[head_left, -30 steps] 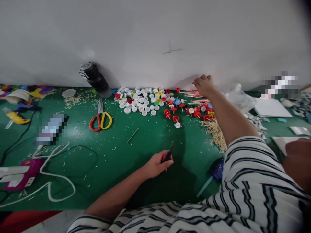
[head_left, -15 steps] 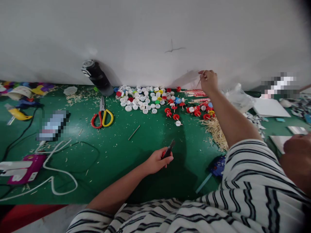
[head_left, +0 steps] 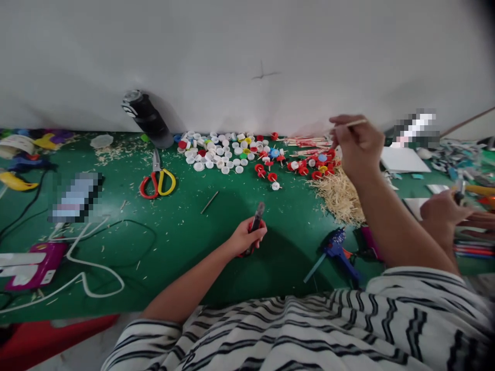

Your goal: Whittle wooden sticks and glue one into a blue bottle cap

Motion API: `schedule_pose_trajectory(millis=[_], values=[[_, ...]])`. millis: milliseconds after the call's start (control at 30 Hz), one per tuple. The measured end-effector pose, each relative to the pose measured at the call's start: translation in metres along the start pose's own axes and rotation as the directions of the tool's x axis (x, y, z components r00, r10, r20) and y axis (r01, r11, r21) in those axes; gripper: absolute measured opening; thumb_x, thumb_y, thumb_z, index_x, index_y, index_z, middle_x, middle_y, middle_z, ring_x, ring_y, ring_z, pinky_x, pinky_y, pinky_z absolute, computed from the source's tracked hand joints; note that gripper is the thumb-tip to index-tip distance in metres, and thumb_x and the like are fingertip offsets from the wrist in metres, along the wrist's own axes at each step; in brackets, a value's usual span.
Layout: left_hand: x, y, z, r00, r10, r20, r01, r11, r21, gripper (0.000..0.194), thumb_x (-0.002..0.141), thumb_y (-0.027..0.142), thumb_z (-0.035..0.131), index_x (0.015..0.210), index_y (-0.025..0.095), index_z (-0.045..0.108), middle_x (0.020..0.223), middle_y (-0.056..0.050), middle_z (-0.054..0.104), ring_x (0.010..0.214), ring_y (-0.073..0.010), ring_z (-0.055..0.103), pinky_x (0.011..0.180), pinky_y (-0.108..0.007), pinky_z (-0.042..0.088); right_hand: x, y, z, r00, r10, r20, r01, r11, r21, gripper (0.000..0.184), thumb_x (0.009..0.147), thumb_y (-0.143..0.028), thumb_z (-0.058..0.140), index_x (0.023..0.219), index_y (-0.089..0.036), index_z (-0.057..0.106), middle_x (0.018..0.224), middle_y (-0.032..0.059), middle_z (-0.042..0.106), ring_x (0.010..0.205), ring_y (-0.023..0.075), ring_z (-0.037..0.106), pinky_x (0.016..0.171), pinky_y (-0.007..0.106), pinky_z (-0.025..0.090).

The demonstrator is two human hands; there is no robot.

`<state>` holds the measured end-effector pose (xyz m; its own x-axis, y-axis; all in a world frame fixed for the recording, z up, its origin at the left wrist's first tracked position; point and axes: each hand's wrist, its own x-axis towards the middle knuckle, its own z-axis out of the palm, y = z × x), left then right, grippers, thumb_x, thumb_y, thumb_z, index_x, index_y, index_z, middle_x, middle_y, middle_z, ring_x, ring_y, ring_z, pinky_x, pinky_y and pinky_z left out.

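My left hand (head_left: 247, 237) is closed around a black-and-red hand tool (head_left: 257, 219), its greyish tip pointing up and away from me; its exact kind does not show. Raised above the far side of the table, my right hand (head_left: 361, 147) pinches a thin pale wooden stick (head_left: 356, 123). Below and left of that hand lie red caps with sticks through them (head_left: 303, 169) and a bundle of red-and-pale sticks (head_left: 305, 140). A heap of wood shavings (head_left: 340, 198) sits under my right forearm. Several loose, mostly white bottle caps (head_left: 220, 152) spread along the wall.
Red-and-yellow scissors (head_left: 157, 180), a black bottle (head_left: 149, 118), a thin metal rod (head_left: 210, 202) and a phone (head_left: 77, 198) are on the left. A blue glue gun (head_left: 336, 250) lies nearer me. Another person's hand (head_left: 439, 208) works at the right, by a white box (head_left: 404, 159).
My right hand has come nearer and rightward with the stick, now turned almost level. The left hand's tool points more upward. The view has shifted right, showing the glue gun fully.
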<state>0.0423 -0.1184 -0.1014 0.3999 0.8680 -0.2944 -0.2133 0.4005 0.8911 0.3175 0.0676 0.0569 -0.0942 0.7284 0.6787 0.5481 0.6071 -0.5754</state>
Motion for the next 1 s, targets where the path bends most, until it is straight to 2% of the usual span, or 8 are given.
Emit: schedule_pose_trajectory(millis=[67, 167, 200, 300, 433, 600, 767, 1000], values=[[0.0, 0.001, -0.001, 1.0, 0.017, -0.019, -0.018, 0.999, -0.035, 0.056, 0.078, 0.062, 0.089, 0.096, 0.018, 0.061, 0.068, 0.007, 0.062, 0.049, -0.006, 0.056, 0.051, -0.021, 0.045, -0.046, -0.023, -0.003, 0.998, 0.058, -0.021, -0.054, 0.985, 0.162, 0.019, 0.105, -0.037, 0.07, 0.114, -0.024, 0.081, 0.092, 0.0055, 0.078, 0.065, 0.0107, 0.063, 0.061, 0.03, 0.055], [0.0, 0.001, -0.003, 0.998, 0.065, -0.024, -0.067, 0.993, -0.093, 0.056, 0.076, 0.056, 0.093, 0.099, 0.017, 0.062, 0.064, 0.008, 0.062, 0.045, -0.006, 0.056, 0.047, -0.02, 0.043, -0.12, -0.055, 0.003, 0.986, 0.16, 0.042, -0.166, 0.959, 0.231, 0.02, 0.104, -0.041, 0.069, 0.114, -0.029, 0.082, 0.096, 0.0046, 0.08, 0.066, 0.0146, 0.066, 0.056, 0.033, 0.056], [0.001, 0.001, -0.003, 0.997, 0.08, -0.013, -0.081, 0.99, -0.115, 0.056, 0.076, 0.055, 0.093, 0.102, 0.017, 0.062, 0.063, 0.008, 0.063, 0.044, -0.0061, 0.055, 0.045, -0.02, 0.041, -0.143, -0.064, 0.006, 0.986, 0.158, 0.044, -0.164, 0.966, 0.2, 0.02, 0.104, -0.041, 0.067, 0.114, -0.03, 0.082, 0.1, 0.0052, 0.08, 0.072, 0.0178, 0.071, 0.058, 0.035, 0.058], [0.001, 0.001, -0.006, 0.993, 0.111, 0.03, -0.104, 0.978, -0.18, 0.061, 0.08, 0.056, 0.09, 0.117, 0.015, 0.065, 0.062, 0.007, 0.067, 0.037, -0.0061, 0.051, 0.041, -0.021, 0.037, -0.202, -0.081, 0.017, 0.981, 0.1, 0.163, -0.097, 0.995, -0.025, 0.026, 0.105, -0.031, 0.063, 0.119, -0.039, 0.083, 0.117, 0.0071, 0.082, 0.106, 0.0282, 0.078, 0.09, 0.052, 0.065], [-0.002, 0.001, -0.007, 0.99, 0.115, 0.086, -0.09, 0.962, -0.257, 0.078, 0.08, 0.057, 0.09, 0.136, 0.01, 0.064, 0.063, 0.006, 0.07, 0.035, -0.0055, 0.05, 0.041, -0.021, 0.037, -0.251, -0.086, 0.03, 0.942, -0.005, 0.337, 0.034, 0.996, -0.081, 0.044, 0.101, -0.021, 0.061, 0.13, -0.048, 0.08, 0.118, 0.0052, 0.084, 0.107, 0.0304, 0.079, 0.093, 0.057, 0.065], [-0.006, 0.004, -0.008, 0.977, 0.143, 0.157, -0.082, 0.936, -0.343, 0.081, 0.082, 0.054, 0.09, 0.146, 0.012, 0.063, 0.058, 0.009, 0.063, 0.034, -0.0052, 0.045, 0.04, -0.021, 0.034, -0.276, -0.081, 0.044, 0.919, 0.017, 0.395, 0.025, 0.995, -0.099, 0.051, 0.1, -0.015, 0.059, 0.135, -0.046, 0.079, 0.121, 0.0059, 0.083, 0.11, 0.0302, 0.077, 0.096, 0.057, 0.066], [-0.008, 0.007, -0.01, 0.955, 0.166, 0.246, -0.063, 0.924, -0.376, 0.063, 0.084, 0.051, 0.09, 0.128, 0.014, 0.064, 0.055, 0.01, 0.059, 0.035, -0.0057, 0.044, 0.041, -0.021, 0.033, -0.28, -0.081, 0.05, 0.86, -0.051, 0.507, 0.095, 0.994, -0.061, 0.058, 0.097, -0.009, 0.055, 0.14, -0.042, 0.078, 0.131, 0.0054, 0.081, 0.118, 0.0297, 0.071, 0.103, 0.055, 0.065], [-0.004, 0.002, -0.013, 0.968, 0.137, 0.211, -0.071, 0.953, -0.294, 0.058, 0.081, 0.053, 0.091, 0.111, 0.02, 0.054, 0.056, 0.01, 0.06, 0.037, -0.0073, 0.05, 0.04, -0.02, 0.034, -0.278, -0.086, 0.051, 0.838, -0.067, 0.542, 0.119, 0.991, -0.062, 0.055, 0.095, -0.008, 0.057, 0.138, -0.035, 0.078, 0.134, 0.0082, 0.078, 0.122, 0.0305, 0.067, 0.102, 0.054, 0.064]])
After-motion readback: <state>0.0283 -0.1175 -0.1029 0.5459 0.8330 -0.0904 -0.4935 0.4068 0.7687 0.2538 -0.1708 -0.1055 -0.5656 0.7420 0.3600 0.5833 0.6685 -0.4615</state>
